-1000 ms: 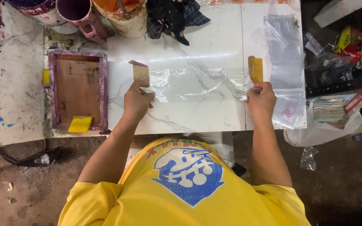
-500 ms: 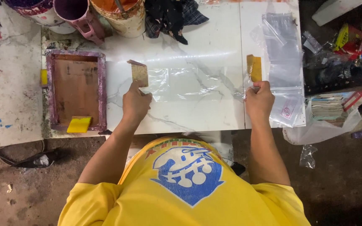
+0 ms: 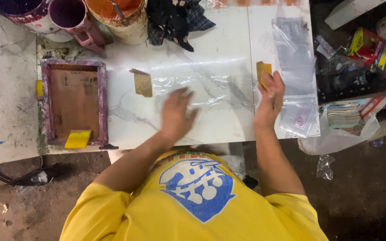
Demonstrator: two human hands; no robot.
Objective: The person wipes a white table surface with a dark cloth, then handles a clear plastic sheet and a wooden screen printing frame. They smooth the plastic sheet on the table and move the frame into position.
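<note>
Left hand (image 3: 176, 114) now off card (image 3: 143, 83)

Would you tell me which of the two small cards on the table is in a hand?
The yellow card, pinched by the right hand; the brown card lies untouched.

1. Bare tabletop (image 3: 211, 53) is lying open between the rag pile (image 3: 175, 18) and the clear plastic sheet (image 3: 211, 89).
2. The framed printing screen (image 3: 74, 105) and paint buckets (image 3: 121, 15) are crowding the left side.
3. Stacked plastic bags (image 3: 293, 58) are blocking the right edge.

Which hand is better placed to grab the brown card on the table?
Likely left: the left hand is open near the brown card; the right hand grips a yellow pad farther away.
</note>
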